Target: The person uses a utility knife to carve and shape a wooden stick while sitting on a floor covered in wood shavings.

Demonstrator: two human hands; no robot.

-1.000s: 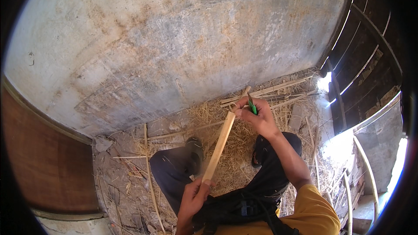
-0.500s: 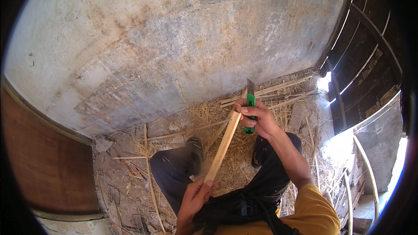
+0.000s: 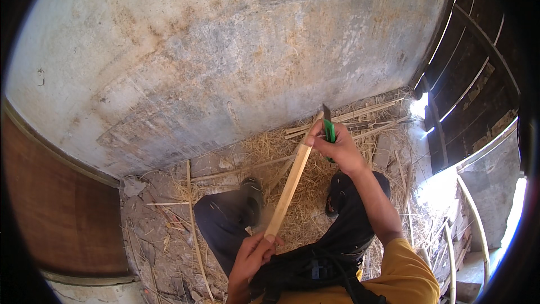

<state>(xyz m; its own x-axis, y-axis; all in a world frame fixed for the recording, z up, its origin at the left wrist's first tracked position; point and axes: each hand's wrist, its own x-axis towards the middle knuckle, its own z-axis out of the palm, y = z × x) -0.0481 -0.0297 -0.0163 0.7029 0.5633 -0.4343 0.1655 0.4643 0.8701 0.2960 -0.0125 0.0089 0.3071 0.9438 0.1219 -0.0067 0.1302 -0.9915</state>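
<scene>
A flat, pale bamboo strip [image 3: 288, 191] slants up and to the right in front of my lap. Its near end is pinched in my left hand [image 3: 250, 256], thumb lying on top. My right hand [image 3: 344, 152] is closed around a green utility knife [image 3: 329, 130] with its blade out. The blade points away from me, close beside the strip's far end; I cannot tell whether they touch. My right thumb and fingertips also rest on the strip's upper part. The lower part of the knife's handle is mostly hidden by that hand.
Straw and shavings [image 3: 304, 222] litter the ground between my shoes. Long bamboo strips [image 3: 365, 114] lie by the stained wall [image 3: 236, 67]. A brown panel [image 3: 59, 202] stands at left, dark slatted boards [image 3: 472, 67] at right. Curved poles [image 3: 477, 214] lean at lower right.
My right hand has shifted slightly up along the strip. The knife has tilted and turned, its blade now beside the strip's far end. My left hand has stayed put.
</scene>
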